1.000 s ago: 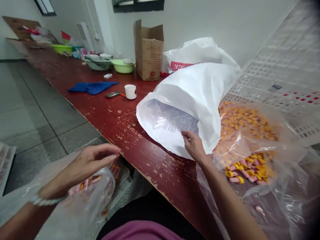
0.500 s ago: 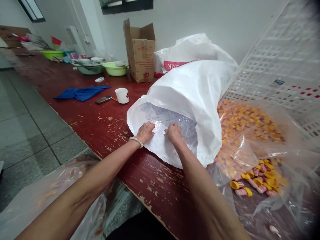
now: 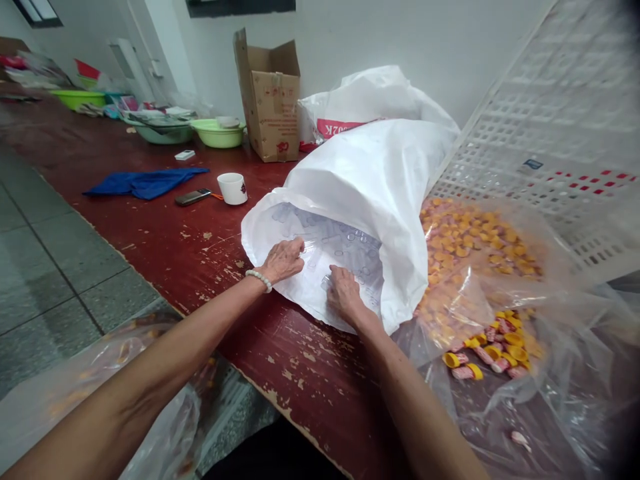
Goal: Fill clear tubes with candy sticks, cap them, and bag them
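A white sack [image 3: 370, 163] lies on its side on the table, its mouth facing me. Inside are several clear plastic tubes [image 3: 357, 235]. My left hand [image 3: 285, 260], with a beaded bracelet at the wrist, is in the sack's mouth; its fingers are bent, thumb and forefinger apart, close to some clear pieces. To its right, my right hand [image 3: 345, 291] is closed on a small clear plastic tube [image 3: 326, 281] at the thumb side. Some of its fingers are hidden from view.
Right of the sack, clear plastic sheeting holds many yellow-capped pink pieces [image 3: 500, 343], below a tilted white crate [image 3: 560, 133]. Along the red table [image 3: 195, 247] are a white cup [image 3: 233, 189], phone [image 3: 193, 197], blue cloth [image 3: 143, 183], cardboard box [image 3: 275, 110] and green basin [image 3: 219, 135].
My right hand has drawn back slightly toward the sack's rim, and a clear tube now shows at its fingers. My left hand stays in the mouth. The whole view has shifted a little.
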The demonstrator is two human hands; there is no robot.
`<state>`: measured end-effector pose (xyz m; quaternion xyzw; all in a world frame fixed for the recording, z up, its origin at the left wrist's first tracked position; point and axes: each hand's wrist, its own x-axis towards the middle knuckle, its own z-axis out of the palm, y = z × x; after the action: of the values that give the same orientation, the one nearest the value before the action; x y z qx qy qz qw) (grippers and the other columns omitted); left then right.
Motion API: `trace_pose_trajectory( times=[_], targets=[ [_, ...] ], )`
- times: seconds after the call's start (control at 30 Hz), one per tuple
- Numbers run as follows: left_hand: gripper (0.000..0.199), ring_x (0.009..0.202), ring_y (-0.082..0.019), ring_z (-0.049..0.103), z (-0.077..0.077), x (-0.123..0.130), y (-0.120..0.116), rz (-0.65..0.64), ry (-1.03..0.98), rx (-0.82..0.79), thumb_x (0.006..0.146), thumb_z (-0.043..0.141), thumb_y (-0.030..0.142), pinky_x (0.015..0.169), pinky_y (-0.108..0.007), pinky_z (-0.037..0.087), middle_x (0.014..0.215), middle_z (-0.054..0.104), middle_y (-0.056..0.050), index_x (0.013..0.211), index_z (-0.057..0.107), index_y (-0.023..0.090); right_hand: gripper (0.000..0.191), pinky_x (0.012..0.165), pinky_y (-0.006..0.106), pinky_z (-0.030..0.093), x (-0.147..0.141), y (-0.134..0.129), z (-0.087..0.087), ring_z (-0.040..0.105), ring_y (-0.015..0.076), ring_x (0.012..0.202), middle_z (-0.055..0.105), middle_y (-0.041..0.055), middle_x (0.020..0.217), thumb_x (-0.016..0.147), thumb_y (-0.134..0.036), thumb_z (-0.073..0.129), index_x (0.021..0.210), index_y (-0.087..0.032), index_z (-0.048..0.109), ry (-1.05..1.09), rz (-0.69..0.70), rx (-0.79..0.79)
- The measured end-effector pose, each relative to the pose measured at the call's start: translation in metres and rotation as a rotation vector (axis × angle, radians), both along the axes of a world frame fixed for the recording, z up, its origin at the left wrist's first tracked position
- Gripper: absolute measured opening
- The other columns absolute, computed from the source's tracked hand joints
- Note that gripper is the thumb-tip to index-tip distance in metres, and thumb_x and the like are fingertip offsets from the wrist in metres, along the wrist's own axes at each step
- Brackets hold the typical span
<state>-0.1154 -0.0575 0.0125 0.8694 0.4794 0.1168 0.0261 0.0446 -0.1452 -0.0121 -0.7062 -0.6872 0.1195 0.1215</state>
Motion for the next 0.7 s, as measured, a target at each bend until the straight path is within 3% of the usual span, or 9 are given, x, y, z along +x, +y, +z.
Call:
trace_pose_trajectory(
  times=[0.1,0.23,0.4,0.5,0.6,0.7],
  targets=[
    [0.043,0.085,-0.02,0.057,-0.003,0.013,0.014,-0.129,-0.026,0.008,0.07,0.042,0.004,0.079,-0.03,0.045,0.086,0.06,-0.006,0.108,0.058,0.016,0.064,0.095,0.041,0.038,0.002,-0.005,-0.01,0.046,0.0277,0.113,0.052,0.0135,0.125,0.068,-0.007,0.047,0.131,-0.013,0.04,0.13,-0.048,0.048],
    [0.046,0.088,-0.019,0.055,-0.009,0.027,0.036,-0.262,0.01,-0.009,0.063,0.048,-0.002,0.074,-0.028,0.044,0.099,0.054,-0.007,0.099,0.067,0.02,0.072,0.096,0.04,0.039,0.009,-0.007,-0.024,0.051,0.0247,0.108,0.059,0.0087,0.116,0.055,-0.006,0.049,0.126,-0.015,0.044,0.386,-0.062,0.181],
    [0.032,0.082,-0.019,0.055,-0.008,0.034,0.051,-0.375,0.093,-0.02,0.064,0.052,-0.001,0.07,-0.029,0.041,0.098,0.054,-0.007,0.083,0.07,0.019,0.067,0.094,0.037,0.043,0.016,-0.008,-0.039,0.056,0.0214,0.103,0.058,0.0079,0.112,0.05,-0.007,0.047,0.117,-0.018,0.049,0.673,-0.048,0.342],
    [0.026,0.085,-0.021,0.054,-0.004,0.036,0.043,-0.416,0.1,0.005,0.068,0.054,0.003,0.075,-0.031,0.04,0.1,0.056,-0.008,0.086,0.066,0.017,0.058,0.093,0.038,0.044,0.019,-0.009,-0.038,0.056,0.0205,0.099,0.059,0.0071,0.11,0.052,-0.01,0.048,0.11,-0.019,0.052,0.842,-0.084,0.354],
    [0.021,0.09,-0.023,0.052,-0.004,0.034,0.019,-0.391,-0.042,-0.004,0.076,0.055,0.015,0.079,-0.034,0.04,0.093,0.059,-0.009,0.096,0.06,0.015,0.055,0.093,0.036,0.043,0.021,-0.013,-0.031,0.054,0.0196,0.104,0.058,0.0073,0.113,0.055,-0.012,0.049,0.11,-0.019,0.05,1.074,-0.072,0.352],
    [0.023,0.077,-0.02,0.054,-0.009,0.03,-0.013,-0.277,-0.384,-0.265,0.076,0.058,0.027,0.072,-0.032,0.042,0.077,0.057,-0.003,0.096,0.057,0.017,0.055,0.09,0.034,0.044,0.021,-0.02,-0.024,0.054,0.0183,0.103,0.057,0.0062,0.113,0.062,-0.015,0.052,0.116,-0.021,0.047,1.14,-0.026,0.359]
  ],
)
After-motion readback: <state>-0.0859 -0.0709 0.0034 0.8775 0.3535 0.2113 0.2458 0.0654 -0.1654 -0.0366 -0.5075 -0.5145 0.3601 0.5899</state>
